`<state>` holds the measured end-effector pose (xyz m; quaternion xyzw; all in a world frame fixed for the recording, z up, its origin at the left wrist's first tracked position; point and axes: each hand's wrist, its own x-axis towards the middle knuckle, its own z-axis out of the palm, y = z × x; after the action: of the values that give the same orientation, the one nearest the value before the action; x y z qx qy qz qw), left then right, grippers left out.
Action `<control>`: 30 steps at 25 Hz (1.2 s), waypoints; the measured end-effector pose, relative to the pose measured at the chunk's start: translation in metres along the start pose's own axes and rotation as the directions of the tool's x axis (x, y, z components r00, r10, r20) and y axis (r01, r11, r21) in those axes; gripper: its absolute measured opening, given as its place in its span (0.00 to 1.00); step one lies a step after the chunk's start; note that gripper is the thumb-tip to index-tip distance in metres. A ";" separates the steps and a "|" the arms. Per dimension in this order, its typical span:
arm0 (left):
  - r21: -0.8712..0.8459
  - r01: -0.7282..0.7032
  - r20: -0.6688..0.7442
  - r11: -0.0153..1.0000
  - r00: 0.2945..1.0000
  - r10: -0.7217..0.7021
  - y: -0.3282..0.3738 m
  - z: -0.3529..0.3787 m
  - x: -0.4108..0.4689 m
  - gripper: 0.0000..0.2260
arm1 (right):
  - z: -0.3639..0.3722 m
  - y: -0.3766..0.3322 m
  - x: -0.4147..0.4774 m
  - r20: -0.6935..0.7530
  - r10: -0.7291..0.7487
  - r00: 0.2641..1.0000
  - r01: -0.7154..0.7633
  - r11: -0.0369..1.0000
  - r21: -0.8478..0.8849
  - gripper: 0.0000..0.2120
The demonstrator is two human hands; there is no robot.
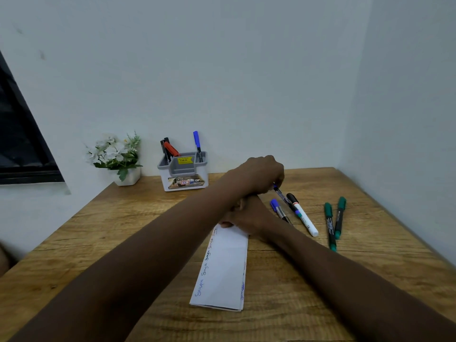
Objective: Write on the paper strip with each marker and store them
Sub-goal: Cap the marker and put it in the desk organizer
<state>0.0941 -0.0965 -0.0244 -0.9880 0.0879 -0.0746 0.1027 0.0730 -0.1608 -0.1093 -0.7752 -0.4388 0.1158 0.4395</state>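
Crossed rightward, left grip (259, 174) pinches a blue marker (280, 193) for lifting; right grip (244, 215) lies flat, steadying the paper strip (222, 267)

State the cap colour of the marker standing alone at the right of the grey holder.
Blue cap, seen in the head view.

The scene is viewed from one head-worn camera, angled forward and down, close over the bench (320, 280), facing a wall corner (355, 95).

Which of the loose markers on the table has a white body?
The black-capped marker, lying on the table; its body is white, while every other loose marker's is dark.
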 end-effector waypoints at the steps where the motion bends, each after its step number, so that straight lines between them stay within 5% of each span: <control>1: 0.002 0.021 -0.037 1.000 0.999 -0.021 -0.007 -0.003 -0.006 0.15 | -0.001 -0.002 -0.003 -0.012 -0.030 0.999 0.031 0.992 0.122 0.05; 3: -0.023 0.066 -0.101 0.998 0.993 -0.068 -0.026 -0.009 -0.024 0.14 | -0.002 -0.005 -0.005 0.008 -0.059 0.998 0.054 0.966 0.253 0.01; 10: -0.354 0.078 -0.269 0.932 0.946 -0.182 -0.068 0.024 -0.126 0.06 | -0.005 -0.010 -0.005 0.001 0.042 0.999 -0.036 0.843 0.537 0.16; 17: -0.495 -0.007 -0.374 0.869 0.905 -0.205 -0.044 0.061 -0.162 0.13 | -0.007 -0.019 -0.007 -0.045 0.091 0.995 -0.059 0.876 0.479 0.35; 21: -0.545 -0.006 -0.390 0.838 0.887 -0.248 -0.042 0.066 -0.159 0.17 | -0.006 -0.016 -0.006 0.000 0.052 0.999 -0.046 0.877 0.478 0.33; 30: -0.678 0.184 -0.157 0.712 0.910 -0.385 -0.051 0.064 -0.159 0.30 | -0.006 -0.011 -0.005 -0.081 0.109 0.991 -0.053 0.859 0.509 0.21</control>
<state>-0.0416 -0.0048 -0.0960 -0.9411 -0.0326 -0.1969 -0.2728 0.0670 -0.1657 -0.0979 -0.6559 -0.3359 0.2033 0.6447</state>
